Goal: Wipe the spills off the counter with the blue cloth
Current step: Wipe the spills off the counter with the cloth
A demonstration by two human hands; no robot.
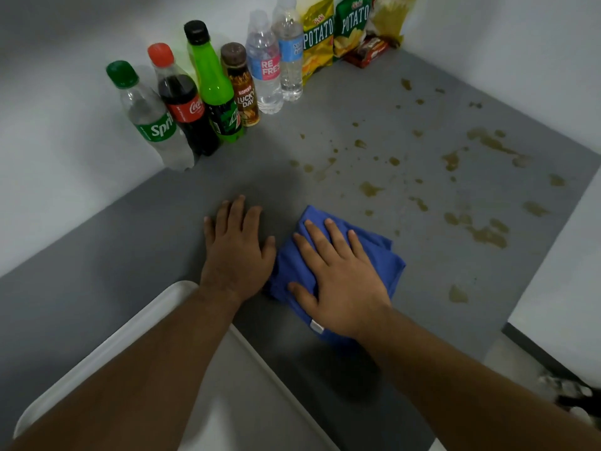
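The grey matte counter [325, 125] is bounded by white walls behind and at left; bare surface lies ahead of both hands. Brownish liquid spills [481, 232] dot its right half. The crumpled blue cloth [387, 265] lies under the right hand [341, 281], which presses it flat, fingers spread, apparently not clenched. The left hand [235, 252] rests flat, empty, touching the cloth's left edge.
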